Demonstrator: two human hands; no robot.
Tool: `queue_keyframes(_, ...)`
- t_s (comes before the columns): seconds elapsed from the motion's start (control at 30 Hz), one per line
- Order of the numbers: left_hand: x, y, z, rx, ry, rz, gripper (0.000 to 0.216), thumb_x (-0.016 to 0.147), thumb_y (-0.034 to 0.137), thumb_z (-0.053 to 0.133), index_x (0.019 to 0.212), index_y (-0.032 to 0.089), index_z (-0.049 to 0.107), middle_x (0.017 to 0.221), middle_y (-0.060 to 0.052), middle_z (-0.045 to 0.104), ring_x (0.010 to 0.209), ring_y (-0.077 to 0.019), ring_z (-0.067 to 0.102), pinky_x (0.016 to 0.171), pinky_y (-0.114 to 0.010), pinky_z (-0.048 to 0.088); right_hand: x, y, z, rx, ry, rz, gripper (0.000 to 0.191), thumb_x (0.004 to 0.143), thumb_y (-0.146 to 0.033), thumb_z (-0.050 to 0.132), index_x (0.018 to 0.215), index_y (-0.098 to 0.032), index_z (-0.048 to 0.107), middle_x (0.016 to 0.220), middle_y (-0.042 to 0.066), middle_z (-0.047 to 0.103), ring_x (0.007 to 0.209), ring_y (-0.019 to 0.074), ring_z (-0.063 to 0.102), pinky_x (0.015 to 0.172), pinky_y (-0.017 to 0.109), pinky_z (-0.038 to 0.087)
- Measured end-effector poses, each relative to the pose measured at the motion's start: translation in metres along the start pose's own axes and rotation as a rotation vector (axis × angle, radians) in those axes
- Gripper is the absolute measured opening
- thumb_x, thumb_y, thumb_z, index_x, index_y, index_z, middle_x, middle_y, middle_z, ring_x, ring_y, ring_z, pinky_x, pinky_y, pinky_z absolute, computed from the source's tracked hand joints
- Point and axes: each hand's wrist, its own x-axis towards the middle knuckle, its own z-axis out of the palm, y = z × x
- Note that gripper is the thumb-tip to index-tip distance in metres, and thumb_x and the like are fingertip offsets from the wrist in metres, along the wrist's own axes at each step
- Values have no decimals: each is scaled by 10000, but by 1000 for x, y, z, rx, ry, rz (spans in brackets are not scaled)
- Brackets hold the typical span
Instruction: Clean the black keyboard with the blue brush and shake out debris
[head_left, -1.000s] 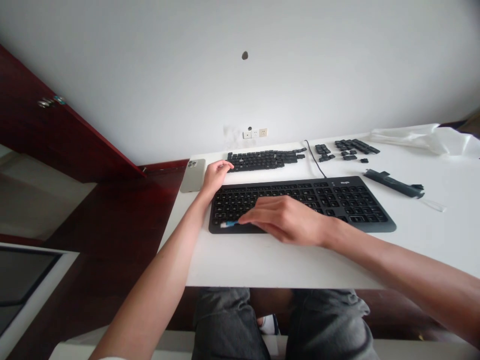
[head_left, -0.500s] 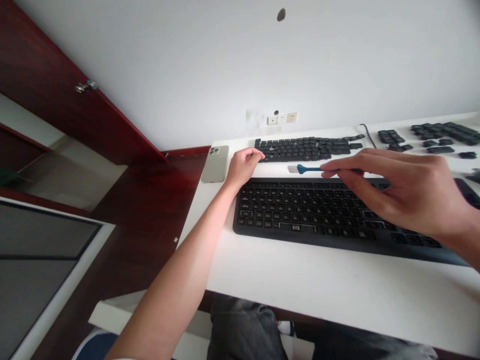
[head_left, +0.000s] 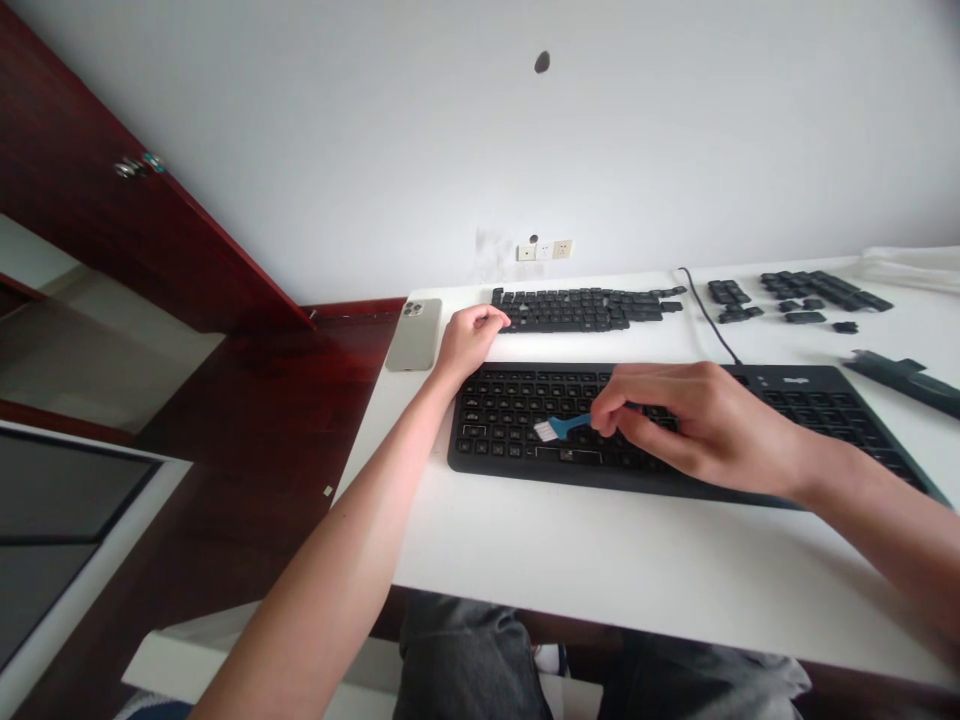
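My right hand (head_left: pixel 682 425) pinches a small brush (head_left: pixel 574 424) with a blue handle and pale bristles. Its bristles are over the lower left keys of a black keyboard (head_left: pixel 645 483), and I cannot tell whether they touch. The keycaps are off across much of this keyboard, with the switch sockets showing. At the keyboard's upper left corner rests my left hand (head_left: pixel 471 343), fingers curled together; whatever they may hold is hidden. Just beyond the fingertips, loose black keycaps (head_left: pixel 570 311) are laid out in rows.
A phone (head_left: pixel 414 335) lies left of my left hand. More loose keycaps (head_left: pixel 821 288) sit at the back right, by the keyboard's cable (head_left: pixel 709 315). A long black object (head_left: pixel 911 382) lies at the right. Wall sockets (head_left: pixel 545 251) are behind the white table (head_left: pixel 585 550).
My right hand has moved left and down, bringing the brush from above the keyboard's back edge to its lower left keys. My left hand stays beside the keycaps. The view has shifted right.
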Motion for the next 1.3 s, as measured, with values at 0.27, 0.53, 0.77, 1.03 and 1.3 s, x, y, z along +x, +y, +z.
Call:
queue_keyframes(0.27,0,-1,0,3,10,-11,194,859,231,579,805,209,763,930,-33,787,928,-216,702,922,-341,523,1,1,9,46,-61,-77,203,1006,-158,517,1082,-192,702,964,69,727,842,167,671,730,279,510)
queue_keyframes(0.53,1,-1,-1,-10,8,-2,184,849,227,584,795,213,760,924,-33,784,924,-215,701,926,-343,521,0,1,16,37,-56,-112,216,996,-112,491,1050,-184,687,975,67,718,843,163,664,743,277,501)
queue_keyframes(0.77,-1,3,-1,11,2,-20,181,847,245,576,805,216,749,951,-38,787,960,-222,700,932,-344,520,1,2,16,-7,5,-111,192,1008,-139,488,922,-185,654,857,46,687,745,155,615,691,280,467)
queue_keyframes(1.03,0,1,-1,-4,6,-9,183,836,251,583,802,212,758,934,-37,788,931,-213,698,896,-329,509,0,4,14,8,81,-102,183,1004,-106,479,971,-185,641,902,41,693,785,149,613,732,270,457)
queue_keyframes(1.3,1,0,0,-7,17,-11,185,832,267,589,802,212,763,923,-28,788,919,-209,697,891,-324,510,0,2,10,92,-104,-132,214,999,-125,481,848,-180,622,815,21,662,718,122,576,699,245,435)
